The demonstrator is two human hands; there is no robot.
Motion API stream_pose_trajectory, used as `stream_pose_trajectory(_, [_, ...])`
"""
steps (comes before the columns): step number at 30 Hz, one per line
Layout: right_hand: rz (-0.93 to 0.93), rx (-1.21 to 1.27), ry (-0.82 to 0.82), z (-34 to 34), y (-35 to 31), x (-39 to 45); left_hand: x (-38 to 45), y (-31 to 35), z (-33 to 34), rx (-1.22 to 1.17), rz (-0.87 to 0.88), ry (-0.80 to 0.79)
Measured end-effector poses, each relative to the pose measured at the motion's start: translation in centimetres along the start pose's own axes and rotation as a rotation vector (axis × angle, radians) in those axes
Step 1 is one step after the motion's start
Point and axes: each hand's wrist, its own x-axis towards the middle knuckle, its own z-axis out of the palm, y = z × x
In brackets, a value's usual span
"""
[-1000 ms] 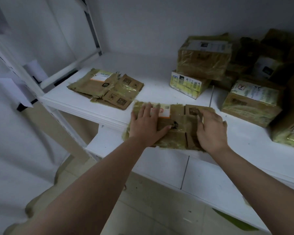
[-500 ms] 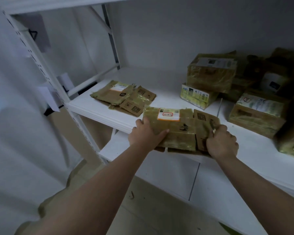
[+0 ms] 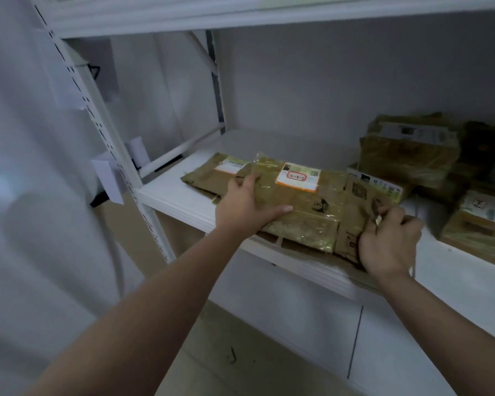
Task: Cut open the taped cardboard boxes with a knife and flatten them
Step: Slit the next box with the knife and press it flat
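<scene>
A flattened cardboard box (image 3: 306,207), brown and wrapped in shiny tape with a white and orange label, is held above the front of the white shelf (image 3: 172,192). My left hand (image 3: 245,208) grips its left edge, thumb lying on top. My right hand (image 3: 389,241) pinches its right flap. Behind it another flattened box (image 3: 209,175) lies flat on the shelf, partly covered by the held one. No knife is visible.
Several taped, unflattened boxes (image 3: 409,150) stand at the back right, with one more box (image 3: 480,224) at the right edge. A white upright post (image 3: 103,132) with paper tags stands on the left. An upper shelf (image 3: 240,15) hangs overhead.
Both hands have lifted the flattened box off the shelf front and carried it left and back, over the other flattened box. The view has tilted upward.
</scene>
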Motion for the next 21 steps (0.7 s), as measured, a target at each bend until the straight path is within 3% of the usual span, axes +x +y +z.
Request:
stream_pose_trajectory(12, [0.005, 0.050, 0.033, 9.4, -15.3, 2.9, 14.6, -10.1, -9.1, 0.042, 0.164, 0.040])
stream_pose_trajectory(17, [0.070, -0.013, 0.000, 13.1, -16.5, 2.8, 17.7, -13.3, -8.0, 0.042, 0.144, -0.087])
stream_pose_trajectory(21, [0.127, -0.096, -0.122, 16.0, -15.9, 2.4, 18.7, -16.2, -5.4, 0.074, 0.082, -0.244])
